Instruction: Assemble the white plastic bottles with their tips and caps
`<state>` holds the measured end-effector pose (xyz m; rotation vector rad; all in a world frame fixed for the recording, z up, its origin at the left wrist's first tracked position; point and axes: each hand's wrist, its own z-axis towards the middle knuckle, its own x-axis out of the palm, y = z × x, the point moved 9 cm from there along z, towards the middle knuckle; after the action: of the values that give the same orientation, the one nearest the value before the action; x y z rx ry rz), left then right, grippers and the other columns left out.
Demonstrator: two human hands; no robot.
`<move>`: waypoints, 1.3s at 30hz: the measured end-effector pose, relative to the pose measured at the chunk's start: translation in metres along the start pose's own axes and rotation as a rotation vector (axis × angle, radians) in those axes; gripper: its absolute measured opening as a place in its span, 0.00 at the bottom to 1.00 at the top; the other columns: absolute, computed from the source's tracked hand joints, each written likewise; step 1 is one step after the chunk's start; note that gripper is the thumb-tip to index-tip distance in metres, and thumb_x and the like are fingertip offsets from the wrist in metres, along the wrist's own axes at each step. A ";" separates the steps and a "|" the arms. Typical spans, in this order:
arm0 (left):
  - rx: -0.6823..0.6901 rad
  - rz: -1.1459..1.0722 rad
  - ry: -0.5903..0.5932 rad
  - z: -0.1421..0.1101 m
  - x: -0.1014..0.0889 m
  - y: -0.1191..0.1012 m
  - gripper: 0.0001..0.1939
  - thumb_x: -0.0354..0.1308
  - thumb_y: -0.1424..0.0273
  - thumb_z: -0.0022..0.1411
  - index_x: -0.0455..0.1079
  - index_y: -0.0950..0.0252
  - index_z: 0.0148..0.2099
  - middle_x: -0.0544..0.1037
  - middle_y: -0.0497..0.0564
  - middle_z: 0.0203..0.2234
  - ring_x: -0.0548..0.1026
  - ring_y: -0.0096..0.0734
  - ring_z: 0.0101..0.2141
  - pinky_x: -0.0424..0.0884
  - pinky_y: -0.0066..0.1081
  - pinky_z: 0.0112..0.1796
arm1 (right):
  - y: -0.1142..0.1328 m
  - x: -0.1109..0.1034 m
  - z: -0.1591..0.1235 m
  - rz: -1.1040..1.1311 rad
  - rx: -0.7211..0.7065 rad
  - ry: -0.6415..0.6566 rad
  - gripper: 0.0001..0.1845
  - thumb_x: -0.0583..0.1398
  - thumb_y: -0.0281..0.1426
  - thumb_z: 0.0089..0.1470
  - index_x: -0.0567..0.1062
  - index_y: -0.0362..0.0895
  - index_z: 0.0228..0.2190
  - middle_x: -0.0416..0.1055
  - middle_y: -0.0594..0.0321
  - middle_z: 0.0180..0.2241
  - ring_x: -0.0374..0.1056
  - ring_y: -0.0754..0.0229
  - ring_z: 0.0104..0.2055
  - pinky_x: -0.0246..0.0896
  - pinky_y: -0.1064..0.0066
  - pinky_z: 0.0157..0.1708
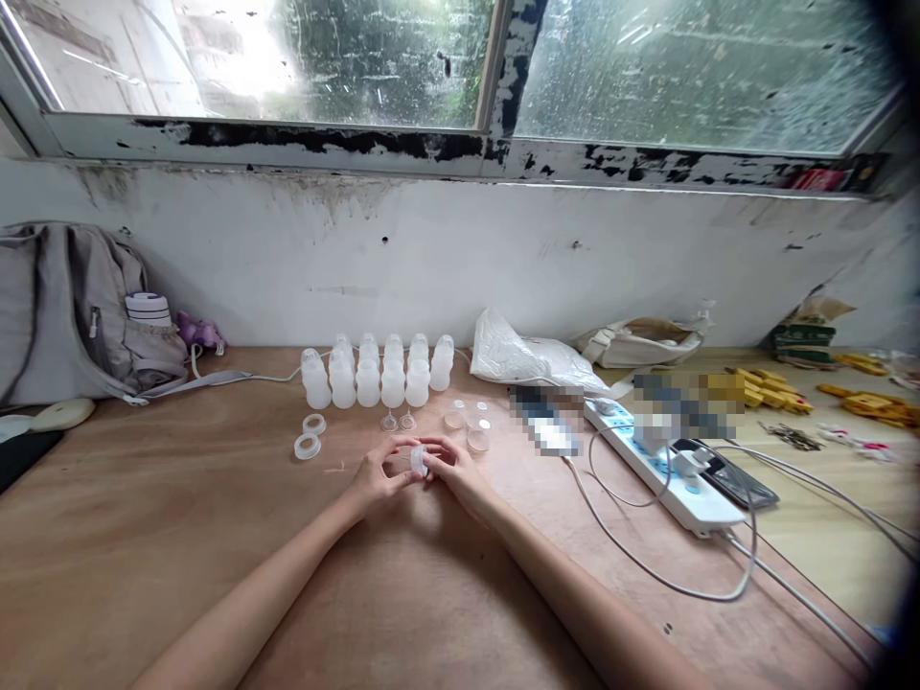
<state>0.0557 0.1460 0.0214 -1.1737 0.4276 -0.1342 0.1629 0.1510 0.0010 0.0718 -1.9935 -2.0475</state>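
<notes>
Near the middle of the table, my left hand (379, 472) and my right hand (451, 467) meet, their fingers closed on a small translucent bottle collar (418, 460). Whether a teat sits inside it I cannot make out. Just beyond the hands, two clear teats (407, 421) stand on the wood. Behind them are rows of frosted baby bottles (368, 383), upright with clear tops. Left of my hands lie two loose white collars (307, 447). To the right are clear round caps (477, 441) and small white discs (484, 425).
A white power strip (654, 470) with trailing cables lies on the right, with a dark phone (740, 479) beside it. Plastic bags (532, 359) and a beige pouch (643, 342) rest against the wall. A grey backpack (64, 307) stands far left; yellow pieces (873, 404) lie far right.
</notes>
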 end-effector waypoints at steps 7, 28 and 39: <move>0.057 0.245 -0.072 0.000 -0.010 -0.011 0.16 0.56 0.66 0.51 0.67 0.62 0.44 0.69 0.52 0.37 0.68 0.33 0.37 0.65 0.31 0.40 | -0.006 0.006 -0.002 -0.025 0.048 0.030 0.17 0.61 0.39 0.42 0.70 0.41 0.33 0.68 0.63 0.26 0.62 0.67 0.21 0.60 0.75 0.20; -0.017 0.429 -0.095 -0.006 -0.001 -0.010 0.04 0.50 0.70 0.53 0.63 0.64 0.29 0.66 0.43 0.16 0.63 0.23 0.19 0.60 0.23 0.22 | 0.011 0.012 -0.009 -0.454 -0.155 -0.016 0.11 0.57 0.38 0.46 0.68 0.42 0.22 0.64 0.66 0.18 0.59 0.65 0.20 0.56 0.74 0.18; -0.024 0.353 -0.126 -0.005 -0.003 -0.007 0.08 0.52 0.71 0.53 0.65 0.63 0.38 0.73 0.49 0.30 0.70 0.25 0.25 0.67 0.24 0.26 | 0.006 0.001 -0.001 -0.439 -0.169 -0.001 0.08 0.58 0.31 0.44 0.67 0.42 0.30 0.67 0.64 0.27 0.64 0.63 0.29 0.61 0.72 0.28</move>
<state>0.0519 0.1401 0.0275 -1.1056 0.5183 0.2498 0.1636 0.1496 0.0071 0.5141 -1.9250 -2.4681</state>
